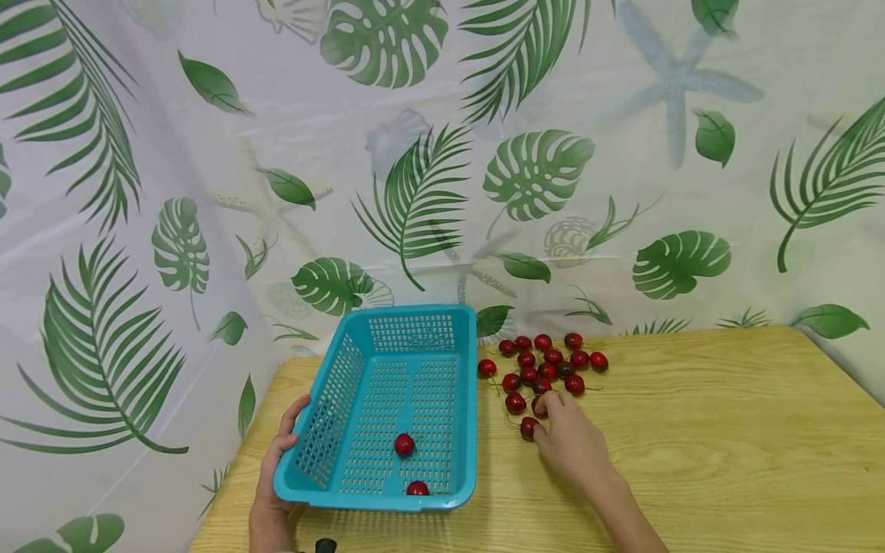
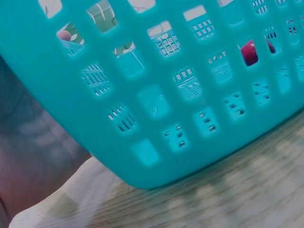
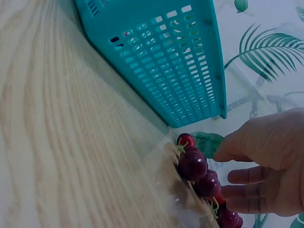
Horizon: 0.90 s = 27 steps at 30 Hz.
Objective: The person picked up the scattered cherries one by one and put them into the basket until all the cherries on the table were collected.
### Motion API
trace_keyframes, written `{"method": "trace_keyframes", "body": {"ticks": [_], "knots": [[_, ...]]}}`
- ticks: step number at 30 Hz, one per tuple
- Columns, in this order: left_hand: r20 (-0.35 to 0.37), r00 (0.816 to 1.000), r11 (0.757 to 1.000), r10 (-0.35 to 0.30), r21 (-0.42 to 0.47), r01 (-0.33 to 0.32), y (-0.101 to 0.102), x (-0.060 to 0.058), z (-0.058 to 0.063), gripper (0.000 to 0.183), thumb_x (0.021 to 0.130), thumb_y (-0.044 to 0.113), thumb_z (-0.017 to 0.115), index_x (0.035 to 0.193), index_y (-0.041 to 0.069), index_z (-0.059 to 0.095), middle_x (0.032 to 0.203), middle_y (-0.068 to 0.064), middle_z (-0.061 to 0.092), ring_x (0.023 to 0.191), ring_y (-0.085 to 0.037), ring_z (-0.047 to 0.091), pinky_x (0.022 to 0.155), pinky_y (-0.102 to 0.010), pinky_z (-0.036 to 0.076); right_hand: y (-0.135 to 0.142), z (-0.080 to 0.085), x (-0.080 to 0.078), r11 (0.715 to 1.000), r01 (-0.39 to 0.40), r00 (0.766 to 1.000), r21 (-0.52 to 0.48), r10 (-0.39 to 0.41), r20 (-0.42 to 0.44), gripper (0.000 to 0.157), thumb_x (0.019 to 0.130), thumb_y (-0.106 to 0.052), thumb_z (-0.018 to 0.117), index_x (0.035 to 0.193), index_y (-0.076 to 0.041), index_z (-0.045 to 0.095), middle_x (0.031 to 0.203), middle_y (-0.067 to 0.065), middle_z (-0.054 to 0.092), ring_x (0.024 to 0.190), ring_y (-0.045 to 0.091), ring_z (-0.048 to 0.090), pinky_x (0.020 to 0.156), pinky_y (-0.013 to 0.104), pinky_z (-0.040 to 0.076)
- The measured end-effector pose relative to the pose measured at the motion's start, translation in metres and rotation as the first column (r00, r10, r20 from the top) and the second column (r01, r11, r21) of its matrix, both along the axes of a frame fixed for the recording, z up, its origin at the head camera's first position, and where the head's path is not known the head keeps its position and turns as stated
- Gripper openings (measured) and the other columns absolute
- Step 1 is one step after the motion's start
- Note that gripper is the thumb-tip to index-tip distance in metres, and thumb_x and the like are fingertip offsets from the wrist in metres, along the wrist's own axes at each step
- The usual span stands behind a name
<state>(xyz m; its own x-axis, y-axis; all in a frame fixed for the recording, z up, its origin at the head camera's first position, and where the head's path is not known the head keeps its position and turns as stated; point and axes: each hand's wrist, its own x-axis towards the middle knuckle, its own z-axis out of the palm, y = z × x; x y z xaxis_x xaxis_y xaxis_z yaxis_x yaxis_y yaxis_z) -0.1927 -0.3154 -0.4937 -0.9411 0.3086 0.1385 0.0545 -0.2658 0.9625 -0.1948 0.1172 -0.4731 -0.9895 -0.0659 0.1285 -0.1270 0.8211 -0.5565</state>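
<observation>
My left hand (image 1: pixel 271 472) grips the left side of a blue-green plastic basket (image 1: pixel 475 415), with fingers up by its rim. In the left wrist view the basket's perforated wall (image 2: pixel 156 102) hides most of that hand. Two red cherries, one mid-floor (image 1: pixel 404 445) and one by the near wall (image 1: pixel 418 488), lie inside. My right hand (image 1: pixel 570 442) reaches into a loose group of dark red cherries (image 1: pixel 548 371) right of the basket. Its fingers are beside the nearest cherries (image 3: pixel 193 164), thumb and fingers apart in the right wrist view; whether they touch is unclear.
Everything rests on a light wood-grain table (image 1: pixel 726 430). Behind and to the left hangs a white cloth with green leaf prints (image 1: pixel 539 173). A small black object (image 1: pixel 326 545) shows at the bottom edge, near the basket.
</observation>
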Motion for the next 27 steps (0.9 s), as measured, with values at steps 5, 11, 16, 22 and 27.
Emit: {"method": "trace_keyframes", "body": {"ticks": [5,11,16,22,27], "knots": [[0.001,1.0,1.0,-0.005,0.011,0.005,0.0,0.001,0.0,0.063,0.098,0.014,0.011,0.154,0.039,0.023,0.149,0.011,0.036,0.128,-0.019,0.043,0.097,-0.036,0.043,0.004,-0.007,-0.001,0.997,-0.031,0.999,0.065,0.029,0.039,0.021,0.083,-0.006,0.072,0.1,-0.004,0.059,0.097,0.012,0.058,0.081,0.025,0.059,0.062,0.04,0.049],[0.015,1.0,1.0,-0.005,0.025,0.005,0.0,0.001,0.001,0.063,0.098,0.013,0.011,0.154,0.04,0.024,0.149,0.011,0.037,0.128,-0.018,0.044,0.098,-0.036,0.043,0.005,-0.016,-0.004,0.995,-0.053,0.996,0.09,0.047,0.075,0.018,0.083,-0.003,0.071,0.096,-0.004,0.059,0.09,0.008,0.059,0.084,0.025,0.061,0.067,0.04,0.051],[0.009,1.0,0.999,-0.024,0.049,0.023,0.0,0.001,0.002,0.063,0.099,0.012,0.01,0.154,0.039,0.024,0.148,0.01,0.037,0.127,-0.018,0.045,0.097,-0.035,0.044,0.006,-0.02,-0.005,0.995,-0.037,0.997,0.089,0.031,0.064,0.019,0.085,-0.004,0.07,0.102,0.0,0.062,0.097,0.012,0.062,0.092,0.031,0.063,0.073,0.045,0.052],[-0.009,0.998,0.992,-0.062,0.105,0.062,0.001,0.002,0.005,0.064,0.099,0.008,0.008,0.155,0.037,0.024,0.148,0.011,0.039,0.126,-0.016,0.046,0.098,-0.034,0.044,0.008,-0.024,-0.006,0.994,-0.042,0.999,0.104,0.039,0.025,0.011,0.086,-0.004,0.069,0.097,-0.001,0.07,0.089,0.009,0.059,0.08,0.024,0.062,0.066,0.04,0.052],[-0.002,0.999,0.994,-0.047,0.099,0.047,0.001,0.003,0.005,0.065,0.099,0.008,0.008,0.154,0.037,0.025,0.148,0.01,0.04,0.126,-0.016,0.046,0.098,-0.034,0.044,0.008,-0.026,-0.006,0.994,-0.04,0.999,0.098,0.04,0.004,0.003,0.087,-0.005,0.068,0.089,-0.004,0.071,0.084,0.005,0.057,0.074,0.019,0.06,0.064,0.037,0.051]]}}
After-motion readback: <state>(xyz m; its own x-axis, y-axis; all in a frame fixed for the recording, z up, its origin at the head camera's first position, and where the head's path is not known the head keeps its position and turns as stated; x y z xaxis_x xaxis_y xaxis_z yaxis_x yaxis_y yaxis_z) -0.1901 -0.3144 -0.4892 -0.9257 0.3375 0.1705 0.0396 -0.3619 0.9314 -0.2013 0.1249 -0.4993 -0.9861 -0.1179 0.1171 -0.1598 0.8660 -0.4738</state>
